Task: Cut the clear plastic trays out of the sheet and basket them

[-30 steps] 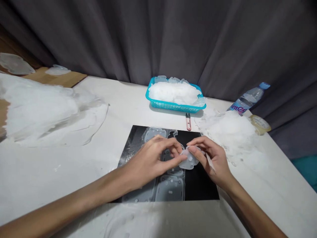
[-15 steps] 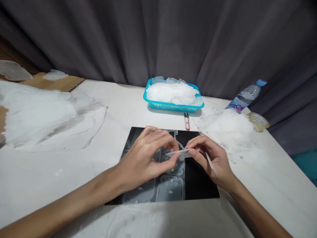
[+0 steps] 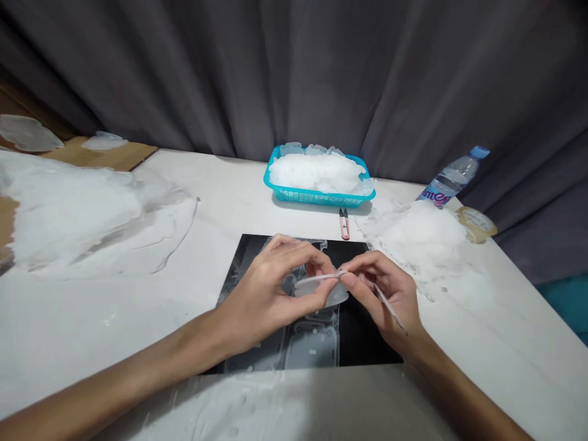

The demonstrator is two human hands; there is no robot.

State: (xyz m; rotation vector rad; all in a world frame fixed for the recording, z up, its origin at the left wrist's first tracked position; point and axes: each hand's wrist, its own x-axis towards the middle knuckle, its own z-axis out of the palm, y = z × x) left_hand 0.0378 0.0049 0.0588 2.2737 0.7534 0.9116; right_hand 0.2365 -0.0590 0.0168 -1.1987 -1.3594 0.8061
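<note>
My left hand (image 3: pixel 275 282) pinches a thin, translucent white flexible piece (image 3: pixel 310 284) between thumb and fingers, above a black mat (image 3: pixel 370 343). At the piece's right end, the thumb and forefinger of my right hand (image 3: pixel 390 291) are closed on its edge. A slim pointed tool (image 3: pixel 389 308) also rests in my right hand, its tip toward my wrist; its other end is hidden by the fingers. Below the hands, a clear sheet with moulded rounded shapes (image 3: pixel 310 350) lies on the mat, partly covered by my left hand.
Behind the mat stands a blue basket (image 3: pixel 316 197) heaped with translucent pieces. Pink-handled thread snips (image 3: pixel 344 224) lie before it. To the right are a whitish pile (image 3: pixel 425 229), a water bottle (image 3: pixel 452 179) and a tape roll (image 3: pixel 480 224). Stacked white sheets (image 3: pixel 78 202) lie left.
The piece has turned so more of its flat face shows, reaching further left under my left fingers. My right hand has shifted slightly left, its fingertips now close to the left ones.
</note>
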